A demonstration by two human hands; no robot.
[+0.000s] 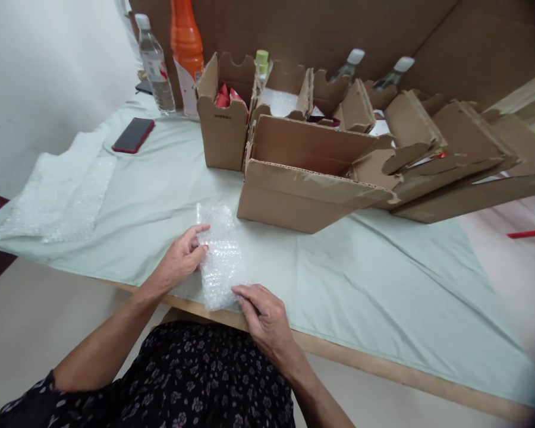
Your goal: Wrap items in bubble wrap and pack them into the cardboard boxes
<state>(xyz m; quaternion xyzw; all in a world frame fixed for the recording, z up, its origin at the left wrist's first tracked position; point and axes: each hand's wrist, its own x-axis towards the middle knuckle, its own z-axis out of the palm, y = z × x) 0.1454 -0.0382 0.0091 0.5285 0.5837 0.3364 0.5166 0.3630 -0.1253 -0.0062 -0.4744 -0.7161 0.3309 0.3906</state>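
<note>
A piece of clear bubble wrap (223,261) lies near the table's front edge, between my two hands. My left hand (185,257) pinches its left edge, with the index finger stretched over the top. At the lower right corner, my right hand (264,315) grips the wrap between thumb and fingers. Whether anything is inside the wrap I cannot tell. Just behind it stands an open cardboard box (294,199), its inside mostly hidden by the front wall.
More bubble wrap sheets (60,193) lie at the left, near a phone (134,135). Several cardboard boxes (225,134) with packed items stand in a row behind. A clear bottle (156,71) and an orange bottle (187,53) stand at the back left. A red stick (530,233) lies far right.
</note>
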